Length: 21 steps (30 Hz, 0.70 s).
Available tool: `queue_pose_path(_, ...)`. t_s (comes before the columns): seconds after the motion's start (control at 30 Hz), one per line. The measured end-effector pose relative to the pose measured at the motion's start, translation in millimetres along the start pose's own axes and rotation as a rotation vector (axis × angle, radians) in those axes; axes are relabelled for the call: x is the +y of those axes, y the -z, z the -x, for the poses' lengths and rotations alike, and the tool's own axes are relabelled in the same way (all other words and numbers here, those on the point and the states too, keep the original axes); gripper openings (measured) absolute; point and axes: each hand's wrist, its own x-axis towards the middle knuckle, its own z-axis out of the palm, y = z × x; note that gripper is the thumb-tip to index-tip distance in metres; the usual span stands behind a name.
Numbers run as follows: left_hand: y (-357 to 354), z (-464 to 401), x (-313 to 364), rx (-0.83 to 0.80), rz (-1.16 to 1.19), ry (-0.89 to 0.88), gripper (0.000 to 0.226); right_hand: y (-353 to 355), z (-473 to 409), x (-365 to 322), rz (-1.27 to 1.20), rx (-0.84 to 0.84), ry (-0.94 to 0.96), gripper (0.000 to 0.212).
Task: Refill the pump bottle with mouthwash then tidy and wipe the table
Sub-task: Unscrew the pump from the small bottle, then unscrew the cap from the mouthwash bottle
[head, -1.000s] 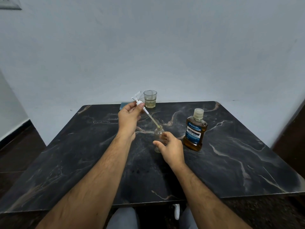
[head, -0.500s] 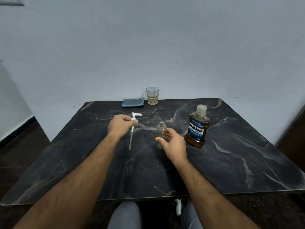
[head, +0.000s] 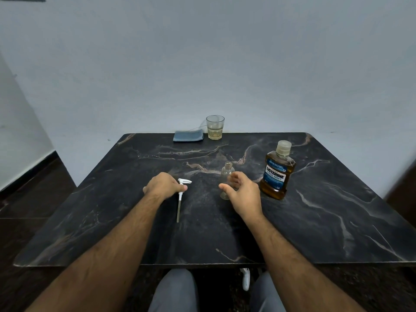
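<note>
A small clear pump bottle [head: 227, 174] stands uncapped and upright mid-table. My right hand [head: 244, 194] curls around its lower part, thumb in front and fingers behind. The white pump head with its long dip tube [head: 180, 200] lies flat on the table to the left, tube pointing toward me. My left hand [head: 164, 185] rests on the table with its fingertips pinching the pump's collar. An amber Listerine mouthwash bottle [head: 276, 174], capped, stands just right of my right hand. The black marble table [head: 326, 221] carries everything.
At the table's far edge a folded grey-blue cloth [head: 188, 136] lies next to a drinking glass [head: 215, 130] holding a little pale liquid. A pale wall runs behind the table. My knees show under the near edge.
My left hand drew the pump out of the bottle, carried it down to the left and laid it on the table. My right hand stayed at the bottle.
</note>
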Motion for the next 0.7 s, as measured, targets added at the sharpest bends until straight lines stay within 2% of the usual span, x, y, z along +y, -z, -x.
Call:
queue_pose_path(0.43, -5, 3, 2, 0.014, 0.001, 0.01, 0.037, 3, 3, -5, 0.01, -0.002, -0.005, 0.052)
queue_pose_path(0.57, -3, 12, 7, 0.129, 0.058, -0.058, 0.029, 4, 4, -7, 0.008, -0.033, -0.026, 0.057)
queue_pose_path(0.7, -9, 31, 25, 0.222, 0.213, -0.152, 0.014, 11, 7, -11, -0.002, -0.109, -0.032, 0.066)
